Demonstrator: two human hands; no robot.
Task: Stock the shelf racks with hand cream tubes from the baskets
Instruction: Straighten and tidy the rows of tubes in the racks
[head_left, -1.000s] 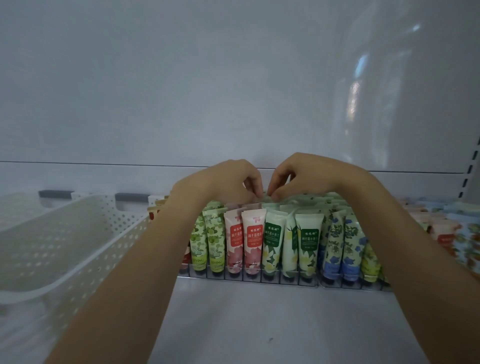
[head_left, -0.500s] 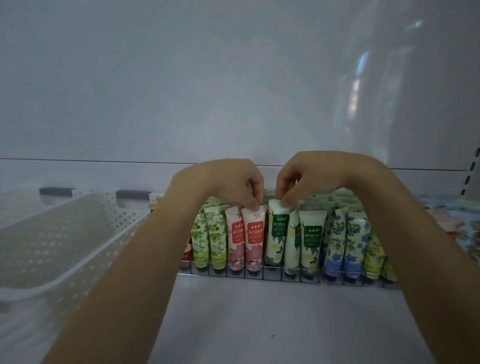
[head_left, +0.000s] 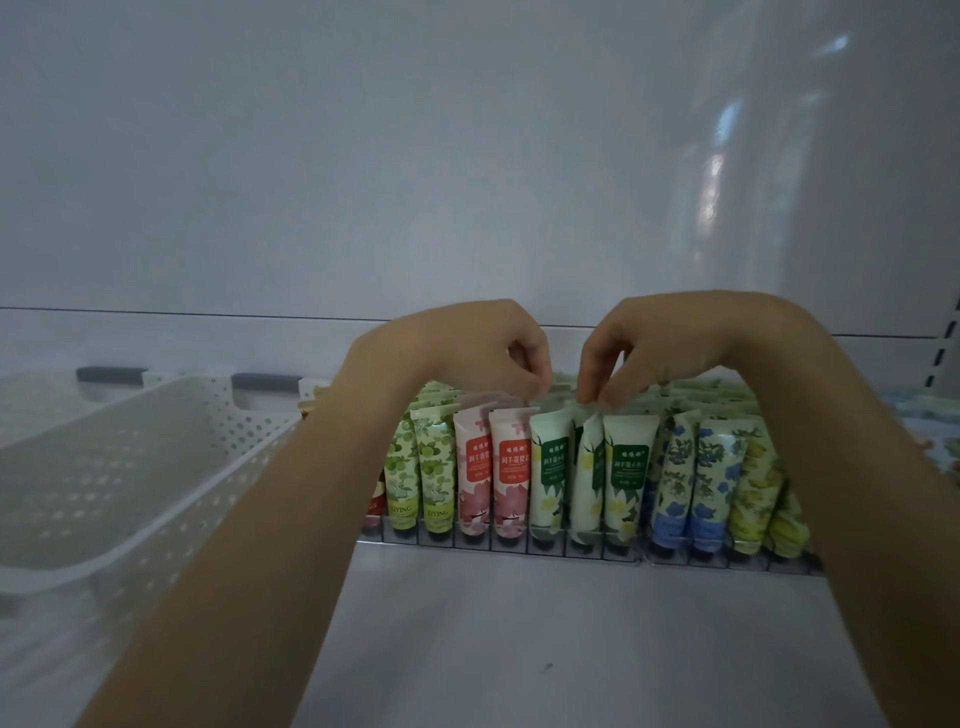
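Now left hand (head_left: 467, 353) and right hand (head_left: 670, 348) narrowly pinch tube tops (head_left: 588, 418).

place: a shop's display shelving
shelving: white metal shelf board (head_left: 519, 649), glossy white back panel (head_left: 363, 182), slotted upright strip (head_left: 943, 358) at the right edge
stock: small printed hand cream tubes (head_left: 511, 478) standing cap-down in rows sorted by design, in a clear divided rack (head_left: 582, 553)
restocking gear: white perforated plastic basket (head_left: 156, 467) at the left

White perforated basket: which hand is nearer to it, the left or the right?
Left. The left hand is right of the basket, over the pink tubes; the right hand is farther right, pinching a green-label tube.
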